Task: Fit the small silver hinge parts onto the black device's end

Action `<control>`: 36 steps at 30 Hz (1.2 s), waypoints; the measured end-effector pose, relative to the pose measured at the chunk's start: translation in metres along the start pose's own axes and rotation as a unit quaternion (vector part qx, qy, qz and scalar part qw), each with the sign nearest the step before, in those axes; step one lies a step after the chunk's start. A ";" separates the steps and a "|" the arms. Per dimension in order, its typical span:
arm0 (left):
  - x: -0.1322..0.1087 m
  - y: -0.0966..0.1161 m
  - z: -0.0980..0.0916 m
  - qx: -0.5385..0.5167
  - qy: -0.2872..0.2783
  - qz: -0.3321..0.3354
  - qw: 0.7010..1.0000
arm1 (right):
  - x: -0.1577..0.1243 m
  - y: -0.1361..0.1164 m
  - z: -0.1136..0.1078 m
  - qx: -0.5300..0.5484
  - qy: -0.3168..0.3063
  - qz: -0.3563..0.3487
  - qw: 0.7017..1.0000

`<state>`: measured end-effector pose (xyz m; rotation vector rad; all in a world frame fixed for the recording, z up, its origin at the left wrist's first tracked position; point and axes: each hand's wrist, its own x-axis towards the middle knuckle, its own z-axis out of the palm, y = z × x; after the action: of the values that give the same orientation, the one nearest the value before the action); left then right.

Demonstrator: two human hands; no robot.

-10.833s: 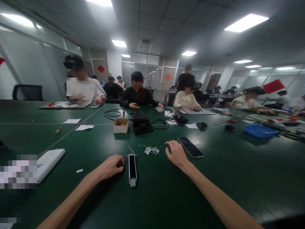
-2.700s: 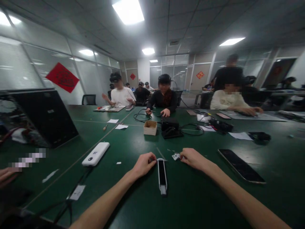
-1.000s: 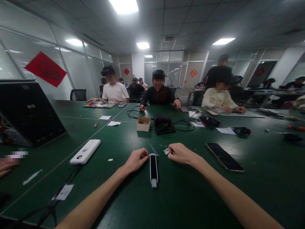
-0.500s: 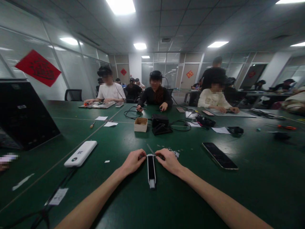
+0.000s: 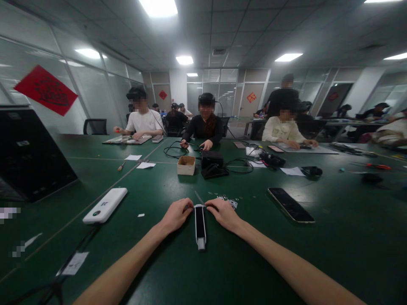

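A slim white-framed device [image 5: 200, 222] with a long dark face and a grey end piece lies on the table, its grey end toward me. At the far end of it, my left hand [image 5: 178, 214] is closed, thumb and fingers pinching at the left corner. My right hand [image 5: 223, 214] comes in from the other side, its fingertips closed at the right corner. Exactly what sits between the fingertips is too small to make out. Just beyond the device lies a thin clear strip [image 5: 199, 196]. Several small metal-looking parts [image 5: 233, 204] are scattered behind my right hand.
A white power bank [image 5: 106, 205] lies left, a dark-screened phone [image 5: 291, 205] right. Ahead stand a small open box [image 5: 186, 166] and a black stand [image 5: 213, 164] with cables. A black HP-marked panel [image 5: 32, 152] rises at left. Co-workers sit across the green table [image 5: 241, 262].
The whole view has shifted slightly. My hands stay at the device's far end with little visible movement. Across the table, a co-worker at left has lifted a hand holding something orange.
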<state>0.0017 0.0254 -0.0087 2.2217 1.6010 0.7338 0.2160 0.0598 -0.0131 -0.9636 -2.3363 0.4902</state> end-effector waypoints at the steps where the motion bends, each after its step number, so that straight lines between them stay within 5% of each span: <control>1: 0.000 0.000 0.000 0.000 0.000 0.001 1.000 | 0.000 -0.002 -0.001 -0.011 -0.001 0.001 1.000; 30: 0.001 0.002 0.003 0.037 0.003 0.019 0.999 | 0.001 0.007 0.011 -0.023 0.012 -0.061 0.998; 36: 0.001 0.004 0.001 0.040 -0.003 0.021 0.999 | 0.004 0.006 -0.010 -0.084 0.053 -0.087 0.991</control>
<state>0.0051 0.0252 -0.0070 2.3184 1.6119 0.6855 0.2231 0.0684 -0.0065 -0.8287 -2.3670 0.1700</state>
